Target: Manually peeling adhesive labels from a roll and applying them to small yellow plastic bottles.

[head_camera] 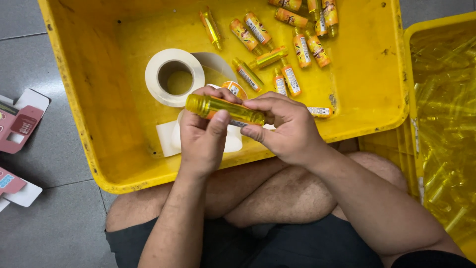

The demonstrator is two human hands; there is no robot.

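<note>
Head view | left hand [202, 136] and right hand [287, 126] both clamped on yellow tube [225, 109] | above yellow crate [89, 124]

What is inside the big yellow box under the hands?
Inside the yellow box lie a white tape roll, a strip of label paper and many small labelled bottles. The hands and the held bottle cover part of the paper.

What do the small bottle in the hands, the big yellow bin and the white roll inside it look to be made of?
Small bottle: clear yellow plastic, probably; light passes through it and it shines.
Yellow bin: opaque moulded plastic, dull finish, scuffed and dirty along the walls.
White roll: matte paper tape or label backing wound on a core; a loose strip trails off it.
</note>
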